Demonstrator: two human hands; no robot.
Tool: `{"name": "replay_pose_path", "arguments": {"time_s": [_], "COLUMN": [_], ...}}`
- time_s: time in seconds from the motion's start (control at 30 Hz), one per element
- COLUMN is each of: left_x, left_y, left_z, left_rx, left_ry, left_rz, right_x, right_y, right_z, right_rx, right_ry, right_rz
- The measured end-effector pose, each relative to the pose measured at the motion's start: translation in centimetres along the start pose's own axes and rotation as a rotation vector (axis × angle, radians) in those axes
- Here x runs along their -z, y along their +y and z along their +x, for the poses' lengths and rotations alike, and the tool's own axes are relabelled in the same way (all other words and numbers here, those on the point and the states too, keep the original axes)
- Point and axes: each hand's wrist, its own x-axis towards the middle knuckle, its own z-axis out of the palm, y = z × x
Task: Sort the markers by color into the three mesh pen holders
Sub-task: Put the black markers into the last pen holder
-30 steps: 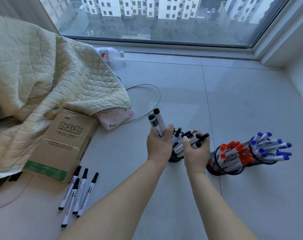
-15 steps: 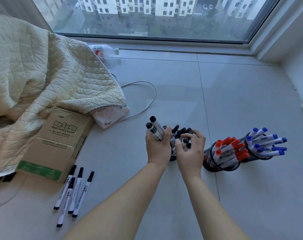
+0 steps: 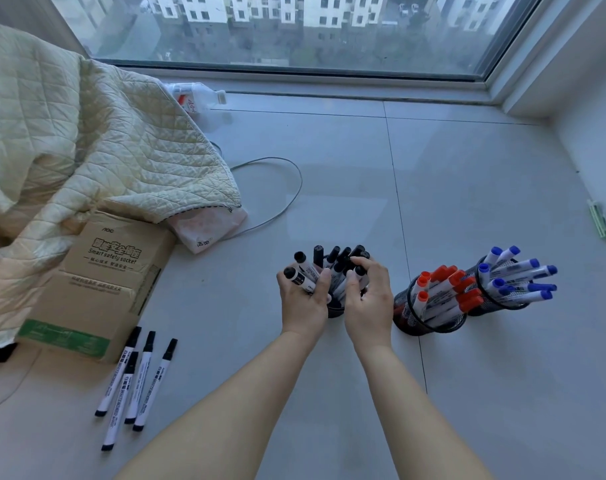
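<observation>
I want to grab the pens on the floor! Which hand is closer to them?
Left. The left hand is up and right of the four loose black markers, gripping two black markers. The right hand is farther right, over the black-marker holder.

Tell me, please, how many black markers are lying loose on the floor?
4 black markers lie side by side on the floor, just in front of the cardboard box. Any under the quilt would be hidden.

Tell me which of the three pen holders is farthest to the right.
The blue holder, filled with blue-capped markers. The red holder stands just left of it, and the black holder is farther left, between the left hand and right hand.
</observation>
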Motion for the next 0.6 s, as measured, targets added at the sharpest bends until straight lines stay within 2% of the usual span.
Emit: {"name": "replay_pose_path", "arguments": {"time_s": [0.37, 0.5, 0.6], "left_x": [-0.1, 0.0, 0.1], "left_y": [0.0, 1.2, 2.0], "left_z": [-0.1, 0.2, 0.6], "left_rx": [-0.039, -0.201, -0.295], "left_ry": [0.068, 0.180, 0.174], "left_rz": [0.168, 0.218, 0.223], "right_x": [0.3, 0.5, 0.6], "right_y": [0.4, 0.4, 0.3], "right_z": [0.3, 0.3, 0.3], "right_rx": [0.041, 0.034, 0.030], "right_ry": [-0.040, -0.033, -0.024], "right_rz": [-0.040, -0.013, 0.001]}}
